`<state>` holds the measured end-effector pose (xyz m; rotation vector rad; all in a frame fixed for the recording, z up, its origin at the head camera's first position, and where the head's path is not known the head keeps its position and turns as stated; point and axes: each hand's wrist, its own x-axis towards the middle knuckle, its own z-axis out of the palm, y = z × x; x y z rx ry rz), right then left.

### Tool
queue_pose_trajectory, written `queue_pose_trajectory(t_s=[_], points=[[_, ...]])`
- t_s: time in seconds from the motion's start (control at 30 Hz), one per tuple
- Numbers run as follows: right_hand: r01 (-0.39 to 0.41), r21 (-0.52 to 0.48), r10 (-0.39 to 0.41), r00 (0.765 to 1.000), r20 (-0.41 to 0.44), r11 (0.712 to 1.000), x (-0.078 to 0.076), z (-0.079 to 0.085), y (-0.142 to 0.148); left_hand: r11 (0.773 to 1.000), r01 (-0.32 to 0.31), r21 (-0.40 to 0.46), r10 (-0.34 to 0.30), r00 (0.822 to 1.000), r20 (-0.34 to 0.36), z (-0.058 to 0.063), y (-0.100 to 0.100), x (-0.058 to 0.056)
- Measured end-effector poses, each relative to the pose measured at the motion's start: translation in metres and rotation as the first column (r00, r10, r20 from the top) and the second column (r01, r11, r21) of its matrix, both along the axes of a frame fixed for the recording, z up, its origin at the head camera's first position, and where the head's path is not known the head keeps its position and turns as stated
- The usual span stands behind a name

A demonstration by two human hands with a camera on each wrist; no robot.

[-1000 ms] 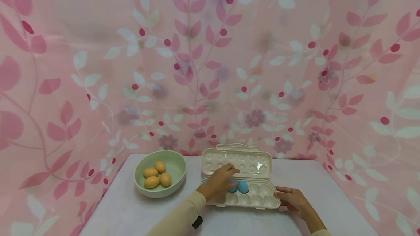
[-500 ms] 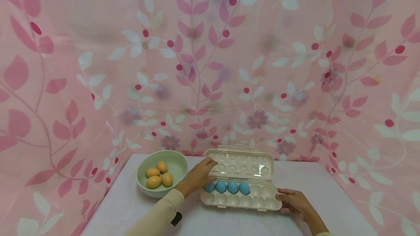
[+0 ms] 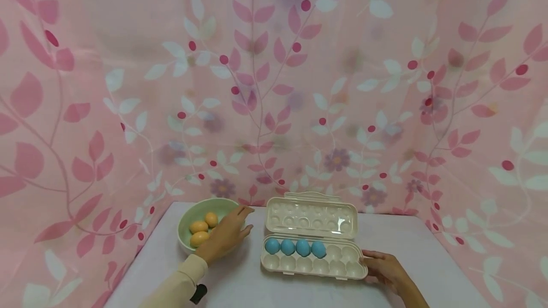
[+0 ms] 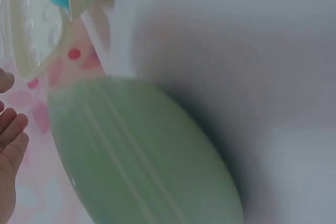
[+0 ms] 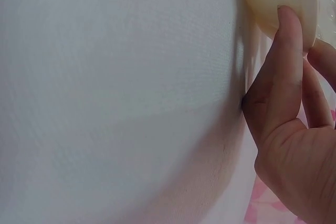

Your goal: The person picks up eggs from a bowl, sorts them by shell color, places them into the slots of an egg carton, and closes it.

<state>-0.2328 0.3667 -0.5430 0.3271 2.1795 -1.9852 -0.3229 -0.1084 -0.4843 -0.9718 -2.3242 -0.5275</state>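
Note:
My left hand (image 3: 226, 233) hovers over the right side of a pale green bowl (image 3: 185, 225), fingers extended and holding nothing. Yellow-orange eggs (image 3: 199, 238) lie in the bowl, partly covered by that hand. In the left wrist view, the bowl's outer wall (image 4: 142, 150) is close, with loose fingers (image 4: 14, 129) at the left edge. A cream plastic egg carton (image 3: 305, 270) stands with its lid raised. Several blue eggs (image 3: 303, 247) fill the left part of its back row. At the carton's right end, my right hand (image 3: 387, 272) grips the edge, thumb (image 5: 289, 35) against the side wall.
A white-covered table (image 3: 244, 279) carries everything. Behind and on both sides hangs a pink leaf-patterned cloth (image 3: 274, 84). The carton's raised lid (image 3: 312, 217) leans back toward that cloth. A dark wrist strap (image 3: 199, 293) shows at the left sleeve.
From over the carton's blue eggs, my left hand has moved left to the bowl, uncovering the back row. My right hand keeps its hold on the carton's right end.

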Motion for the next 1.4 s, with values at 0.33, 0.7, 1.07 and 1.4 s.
queue_pose_trajectory(t_s=[0.33, 0.7, 1.07, 1.4], points=[[0.006, 0.015, -0.006, 1.0, -0.013, 1.0, 0.002, 0.001, 0.0, 0.99, -0.141, -0.007, 0.14, 0.976, 0.165, -0.002, -0.046, -0.009], [-0.012, 0.015, 0.012, 1.0, -0.019, 1.0, 0.001, 0.004, -0.001, 0.995, -0.08, -0.063, 0.088, 0.985, 0.146, -0.022, -0.071, -0.017], [-0.02, -0.012, 0.02, 1.0, -0.019, 1.0, -0.003, 0.003, 0.001, 0.982, -0.053, -0.183, 0.11, 0.941, 0.319, -0.024, -0.075, -0.021], [-0.032, -0.02, 0.032, 0.999, -0.015, 0.999, -0.002, -0.001, 0.003, 0.981, -0.047, -0.186, 0.103, 0.946, 0.308, -0.03, -0.07, -0.021]])
